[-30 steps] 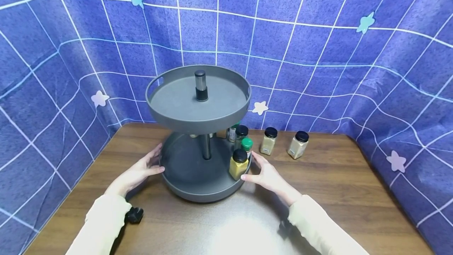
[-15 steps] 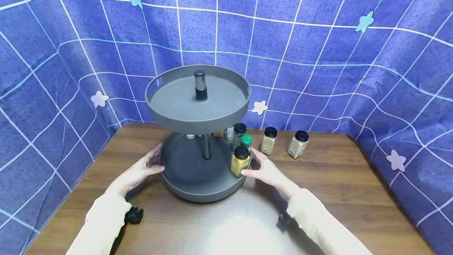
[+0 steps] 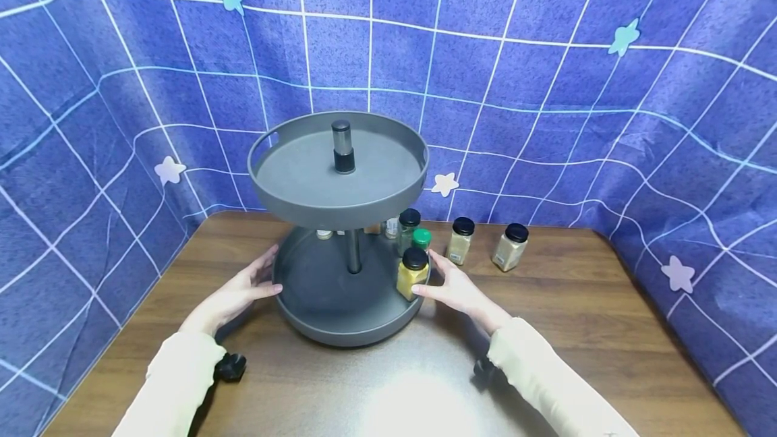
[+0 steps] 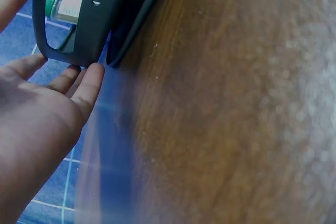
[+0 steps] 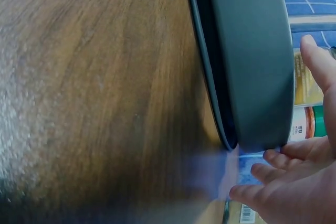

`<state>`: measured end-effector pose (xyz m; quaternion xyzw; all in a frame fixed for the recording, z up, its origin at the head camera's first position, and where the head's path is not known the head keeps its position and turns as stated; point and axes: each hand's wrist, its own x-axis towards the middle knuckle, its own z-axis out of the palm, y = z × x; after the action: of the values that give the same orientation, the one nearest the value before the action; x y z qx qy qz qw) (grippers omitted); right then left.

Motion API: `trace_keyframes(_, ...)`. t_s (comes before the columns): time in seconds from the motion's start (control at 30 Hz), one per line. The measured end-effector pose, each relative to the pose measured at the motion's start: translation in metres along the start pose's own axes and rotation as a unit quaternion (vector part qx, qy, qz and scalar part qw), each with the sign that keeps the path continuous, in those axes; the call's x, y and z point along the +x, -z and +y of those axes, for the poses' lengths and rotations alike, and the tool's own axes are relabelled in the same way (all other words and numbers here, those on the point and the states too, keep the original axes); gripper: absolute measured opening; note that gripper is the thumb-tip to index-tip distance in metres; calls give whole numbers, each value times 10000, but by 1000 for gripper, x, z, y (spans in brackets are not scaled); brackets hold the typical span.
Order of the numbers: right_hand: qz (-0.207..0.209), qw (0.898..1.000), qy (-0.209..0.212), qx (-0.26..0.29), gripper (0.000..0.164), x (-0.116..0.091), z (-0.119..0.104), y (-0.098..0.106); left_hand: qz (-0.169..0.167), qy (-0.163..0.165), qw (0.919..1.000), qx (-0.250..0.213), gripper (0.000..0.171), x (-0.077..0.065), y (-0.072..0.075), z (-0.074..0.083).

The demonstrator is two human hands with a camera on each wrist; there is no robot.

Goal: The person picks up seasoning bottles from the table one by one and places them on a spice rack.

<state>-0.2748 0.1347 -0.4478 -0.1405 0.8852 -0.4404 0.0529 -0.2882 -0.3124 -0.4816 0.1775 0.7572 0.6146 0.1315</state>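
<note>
A dark grey two-tier turntable rack (image 3: 340, 332) stands on the table. My left hand (image 3: 239, 292) spreads its relaxed fingers at the left side of the lower tray; in the left wrist view, fingertips (image 4: 93, 74) lie right at the tray wall beside a handle cutout. My right hand (image 3: 455, 292) touches the right side of the lower tray, thumb at its rim in front of a black-capped jar of yellow powder (image 3: 408, 280). Behind that jar sit a green-capped spice bottle (image 3: 421, 239) and another black-capped jar (image 3: 409, 235). The upper tray (image 3: 303, 170) holds nothing around its post.
Two black-capped jars of pale powder, one nearer (image 3: 460, 241) and one farther right (image 3: 510, 248), stand on the wooden table (image 3: 595, 315). Several more containers show partly under the upper tray at the back. A blue gridded curtain (image 3: 516, 86) surrounds the back and sides.
The lower tray's jars on the right have shifted backward, and the back ones leftward, as the tray turns. My right hand has moved slightly back with it; my left hand stays put.
</note>
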Motion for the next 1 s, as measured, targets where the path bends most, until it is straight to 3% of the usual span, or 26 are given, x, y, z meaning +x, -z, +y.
trace_keyframes(0.23,44,10000,-41,-8,93,-2,-1,-1,13,30,9998,207,87,0,0,-1)
trace_keyframes(0.6,172,9992,101,-352,95,-16,-6,-4,40,2,9998,201,88,0,-1,2)
trace_keyframes(1.0,186,9994,49,-291,92,-32,-7,-11,14,-21,9998,178,87,-1,0,-1)
